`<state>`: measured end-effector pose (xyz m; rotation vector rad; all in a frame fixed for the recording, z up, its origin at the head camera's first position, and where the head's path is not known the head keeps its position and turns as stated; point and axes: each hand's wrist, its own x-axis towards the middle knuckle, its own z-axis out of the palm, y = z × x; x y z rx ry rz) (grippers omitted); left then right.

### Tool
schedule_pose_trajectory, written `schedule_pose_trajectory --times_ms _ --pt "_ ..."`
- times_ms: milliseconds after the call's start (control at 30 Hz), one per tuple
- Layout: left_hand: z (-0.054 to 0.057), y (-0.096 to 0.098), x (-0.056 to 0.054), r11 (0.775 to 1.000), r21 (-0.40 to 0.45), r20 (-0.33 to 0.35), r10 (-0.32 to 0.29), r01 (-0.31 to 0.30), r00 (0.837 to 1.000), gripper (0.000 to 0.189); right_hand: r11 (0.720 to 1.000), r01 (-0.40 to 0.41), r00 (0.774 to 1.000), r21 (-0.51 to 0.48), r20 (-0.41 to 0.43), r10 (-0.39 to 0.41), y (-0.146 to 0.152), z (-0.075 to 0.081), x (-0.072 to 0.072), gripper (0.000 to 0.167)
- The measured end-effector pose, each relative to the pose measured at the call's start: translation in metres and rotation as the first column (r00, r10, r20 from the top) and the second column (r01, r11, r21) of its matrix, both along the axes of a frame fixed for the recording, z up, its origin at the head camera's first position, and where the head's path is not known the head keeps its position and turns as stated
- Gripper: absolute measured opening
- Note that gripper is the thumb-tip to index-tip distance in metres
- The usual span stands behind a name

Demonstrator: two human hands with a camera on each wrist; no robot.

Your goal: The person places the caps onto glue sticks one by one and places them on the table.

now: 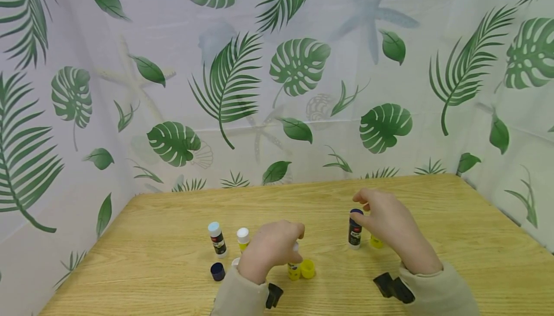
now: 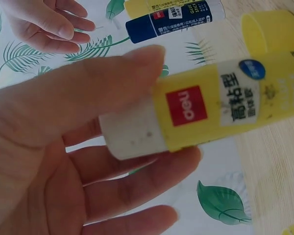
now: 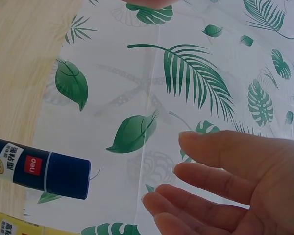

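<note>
My left hand [image 1: 272, 246] curls round the white upper end of a yellow glue stick [image 2: 196, 105] that stands on the table. In the left wrist view the thumb crosses the edge of that white end, and the other fingers lie behind it. Beside the stick sits a yellow cap [image 1: 308, 269]. My right hand [image 1: 387, 217] is next to an upright dark glue stick [image 3: 34, 169] with a navy cap; its fingers are loosely bent and hold nothing. Partly behind the right hand stands another yellow glue stick [image 1: 376, 241].
At the left stand a black glue stick [image 1: 217, 240] with a pale blue top and a yellow one with a white top [image 1: 243, 234]. A navy cap [image 1: 218, 271] and a small white piece [image 1: 235, 262] lie near them. A leaf-patterned cloth [image 1: 277, 90] hangs behind the wooden table [image 1: 173, 220].
</note>
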<state>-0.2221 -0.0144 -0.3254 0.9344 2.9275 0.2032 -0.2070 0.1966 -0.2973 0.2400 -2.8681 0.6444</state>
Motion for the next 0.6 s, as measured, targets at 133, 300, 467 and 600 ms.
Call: schedule_pose_trajectory --times_ms 133,300,467,600 --pt "-0.0018 -0.0003 -0.0009 1.000 0.012 0.001 0.003 -0.003 1.000 0.030 1.000 -0.001 1.000 0.003 -0.001 0.001 -0.0003 0.0001 0.0000 0.029" --pt "-0.0022 -0.0009 -0.0009 1.000 0.017 0.006 0.007 -0.007 1.000 0.028 1.000 -0.004 1.000 0.006 -0.005 0.004 -0.0005 0.0003 -0.0005 0.028" --pt "-0.0015 -0.0012 0.0009 1.000 0.021 0.017 0.018 -0.018 1.000 0.026 1.000 -0.005 1.000 0.009 -0.004 0.005 -0.0005 0.0002 -0.0009 0.028" --pt "-0.0013 -0.0006 0.0003 1.000 0.002 0.034 0.016 -0.016 0.999 0.022 1.000 -0.005 1.000 0.007 0.004 0.005 -0.0004 0.0002 -0.0004 0.030"
